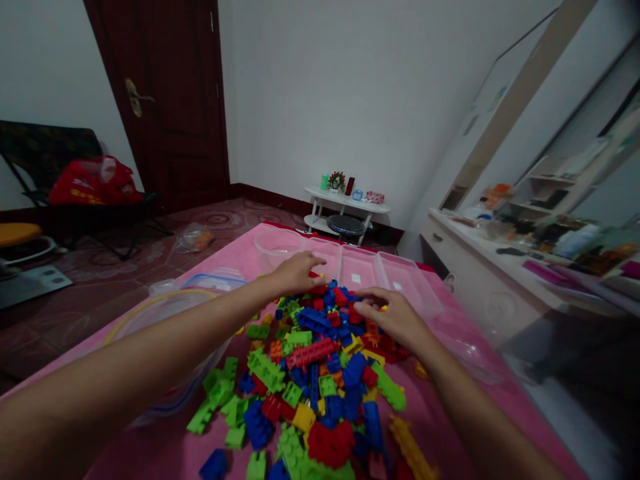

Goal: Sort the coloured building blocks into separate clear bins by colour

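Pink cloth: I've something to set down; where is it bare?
Bare pink cloth shows between the right forearm, clear plastic piece and right edge; and between the round container and blue-edged plastic. Crowded: the middle, heaped with bricks, and the far edge, lined with trays.

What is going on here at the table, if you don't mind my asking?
A person has both bare hands in a heap of colourful plastic bricks spread over a pink cloth. The left hand and right hand are at the far part of the heap, around red and blue bricks; whether either grips one is hard to tell. Transparent trays stand just beyond the heap.
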`<state>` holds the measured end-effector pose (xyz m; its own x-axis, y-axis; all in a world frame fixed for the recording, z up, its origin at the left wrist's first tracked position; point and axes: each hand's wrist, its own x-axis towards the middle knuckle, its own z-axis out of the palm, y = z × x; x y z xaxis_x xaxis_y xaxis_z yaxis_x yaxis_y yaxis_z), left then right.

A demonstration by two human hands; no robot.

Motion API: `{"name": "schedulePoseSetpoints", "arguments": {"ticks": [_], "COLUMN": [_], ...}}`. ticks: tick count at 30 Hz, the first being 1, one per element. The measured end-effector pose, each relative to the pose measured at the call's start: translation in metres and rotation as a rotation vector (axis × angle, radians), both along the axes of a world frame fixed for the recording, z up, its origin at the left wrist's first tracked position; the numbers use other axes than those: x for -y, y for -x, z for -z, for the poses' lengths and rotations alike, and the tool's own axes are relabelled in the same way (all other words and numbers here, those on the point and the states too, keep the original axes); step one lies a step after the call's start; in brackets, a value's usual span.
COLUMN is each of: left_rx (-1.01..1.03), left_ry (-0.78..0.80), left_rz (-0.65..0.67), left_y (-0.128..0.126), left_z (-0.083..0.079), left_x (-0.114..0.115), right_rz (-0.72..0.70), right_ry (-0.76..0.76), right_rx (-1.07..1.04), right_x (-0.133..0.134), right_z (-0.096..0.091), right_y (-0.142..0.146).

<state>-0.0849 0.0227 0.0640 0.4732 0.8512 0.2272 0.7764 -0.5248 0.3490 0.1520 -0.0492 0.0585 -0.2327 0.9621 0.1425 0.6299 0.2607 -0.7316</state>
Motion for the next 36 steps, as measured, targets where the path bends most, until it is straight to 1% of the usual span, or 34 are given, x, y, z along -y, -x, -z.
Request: {"name": "schedulePoseSetpoints", "arguments": {"ticks": [1, 3, 4, 6, 7, 9, 11, 13, 14, 15, 17, 19, 20, 22, 24, 26, 28, 30, 32, 34, 36], "left_rx": [-0.043, -0.105, -0.117, -0.112, -0.097, -0.064, -0.033, -0.003, 0.011, 0.011, -0.056, -0.204, -0.281, -0.394, -0.441, -0.444, -0.427, -0.413, -0.409, -0.416, -0.421], "left_ry": [0.01, 0.061, 0.081, 0.08, 0.075, 0.104, 0.21, 0.329, 0.342, 0.313, 0.175, 0.095, 0.103, 0.173, 0.226, 0.242, 0.244, 0.243, 0.237, 0.216, 0.192], "left_rz": [0.014, 0.059, 0.083, 0.136, 0.168, 0.254, 0.341, 0.379, 0.362, 0.321, 0.174, -0.005, -0.074, -0.151, -0.178, -0.199, -0.203, -0.174, -0.13, -0.103, -0.1], "left_y": [-0.002, -0.005, -0.006, -0.005, -0.004, 0.002, 0.013, 0.027, 0.035, 0.044, 0.061, 0.073, 0.077, 0.079, 0.076, 0.069, 0.062, 0.056, 0.051, 0.046, 0.043], "left_z": [0.009, 0.021, 0.025, 0.027, 0.025, 0.016, 0.005, -0.006, -0.01, -0.012, -0.012, -0.006, -0.002, 0.006, 0.013, 0.016, 0.016, 0.015, 0.013, 0.013, 0.013], "left_x": [-0.003, -0.002, 0.0, 0.009, 0.014, 0.026, 0.036, 0.041, 0.041, 0.04, 0.034, 0.026, 0.022, 0.016, 0.013, 0.012, 0.014, 0.018, 0.024, 0.028, 0.031], "right_rz": [0.043, 0.076, 0.071, 0.043, 0.022, -0.052, -0.141, -0.167, -0.135, -0.077, 0.06, 0.178, 0.217, 0.259, 0.289, 0.328, 0.352, 0.366, 0.354, 0.299, 0.217], "right_ry": [-0.095, -0.243, -0.285, -0.303, -0.292, -0.245, -0.173, -0.101, -0.088, -0.097, -0.142, -0.153, -0.136, -0.083, -0.021, 0.029, 0.041, 0.037, 0.039, 0.066, 0.161], "right_rx": [0.057, 0.175, 0.22, 0.266, 0.269, 0.24, 0.18, 0.135, 0.133, 0.151, 0.236, 0.348, 0.403, 0.485, 0.529, 0.538, 0.498, 0.395, 0.217, -0.016, -0.248], "right_x": [-0.007, -0.014, -0.014, -0.008, -0.002, 0.012, 0.028, 0.041, 0.047, 0.051, 0.056, 0.057, 0.056, 0.053, 0.047, 0.041, 0.035, 0.031, 0.027, 0.026, 0.025], "right_z": [0.009, 0.026, 0.032, 0.039, 0.038, 0.032, 0.021, 0.013, 0.01, 0.01, 0.014, 0.022, 0.027, 0.034, 0.039, 0.042, 0.044, 0.047, 0.051, 0.053, 0.053], "right_y": [0.003, 0.01, 0.013, 0.02, 0.022, 0.023, 0.017, 0.004, -0.004, -0.014, -0.032, -0.046, -0.05, -0.051, -0.047, -0.04, -0.034, -0.031, -0.03, -0.031, -0.033]}}
